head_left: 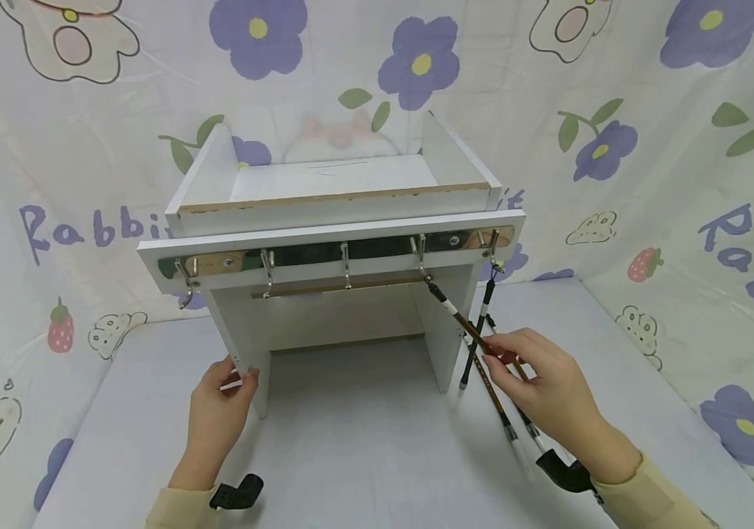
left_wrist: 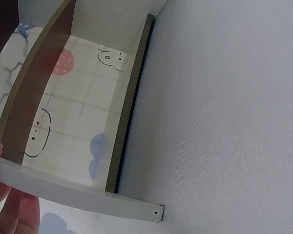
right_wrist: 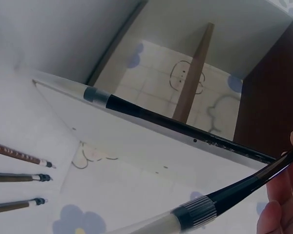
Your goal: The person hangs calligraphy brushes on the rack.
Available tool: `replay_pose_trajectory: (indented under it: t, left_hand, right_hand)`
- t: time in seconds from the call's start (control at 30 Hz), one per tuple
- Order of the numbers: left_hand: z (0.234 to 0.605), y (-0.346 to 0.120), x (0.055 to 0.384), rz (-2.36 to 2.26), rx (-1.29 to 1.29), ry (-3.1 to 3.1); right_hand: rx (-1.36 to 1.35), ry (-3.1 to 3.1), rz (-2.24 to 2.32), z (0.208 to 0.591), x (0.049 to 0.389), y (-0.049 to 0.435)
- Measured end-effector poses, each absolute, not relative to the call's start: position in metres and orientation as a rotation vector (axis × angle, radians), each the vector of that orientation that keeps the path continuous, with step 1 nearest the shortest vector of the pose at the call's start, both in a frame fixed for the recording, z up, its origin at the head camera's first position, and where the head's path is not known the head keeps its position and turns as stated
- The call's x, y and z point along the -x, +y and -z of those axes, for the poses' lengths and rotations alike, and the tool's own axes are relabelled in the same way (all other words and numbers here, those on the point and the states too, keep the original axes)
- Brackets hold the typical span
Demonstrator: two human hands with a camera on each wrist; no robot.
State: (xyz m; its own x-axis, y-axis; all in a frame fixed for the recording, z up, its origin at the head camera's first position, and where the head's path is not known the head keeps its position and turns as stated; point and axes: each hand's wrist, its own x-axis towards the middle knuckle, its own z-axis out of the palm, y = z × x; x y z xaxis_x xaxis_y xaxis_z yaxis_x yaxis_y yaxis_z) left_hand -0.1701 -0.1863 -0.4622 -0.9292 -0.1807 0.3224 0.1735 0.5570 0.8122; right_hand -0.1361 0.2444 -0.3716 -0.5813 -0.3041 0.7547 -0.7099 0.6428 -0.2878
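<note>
A white shelf unit [head_left: 331,228] carries a metal hook rail [head_left: 297,252] along its front edge. My left hand [head_left: 221,408] grips the front edge of its left side panel [left_wrist: 78,192], thumb on the inner side and fingers outside. My right hand [head_left: 542,375] pinches a calligraphy brush [head_left: 459,317] by its dark handle, pale bristles pointing down in the right wrist view. The upper end of this brush overlaps the lower tip of the fourth hook [head_left: 421,253] in the head view. Another calligraphy brush [right_wrist: 151,117] hangs by a loop from the rightmost hook [head_left: 494,248].
More brushes [head_left: 497,400] lie on the white table [head_left: 344,455] right of the unit, partly behind my right hand. The three hooks on the left, including the far-left hook [head_left: 184,283], hold nothing. A patterned cloth [head_left: 681,220] stands behind and at the sides.
</note>
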Motion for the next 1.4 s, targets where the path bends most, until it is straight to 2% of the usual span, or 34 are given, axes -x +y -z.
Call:
replay_pose_trajectory:
  t: [0.67,1.4]
  left_hand:
    - [0.462,-0.187,0.171,1.344,-0.02,-2.431]
    - [0.462,-0.186,0.169,1.349,-0.02,-2.433]
  right_hand:
    - [-0.795,-2.179,-0.843,0.38,0.137,0.241]
    - [-0.671,-2.313,-1.07,0.416,0.141,0.196]
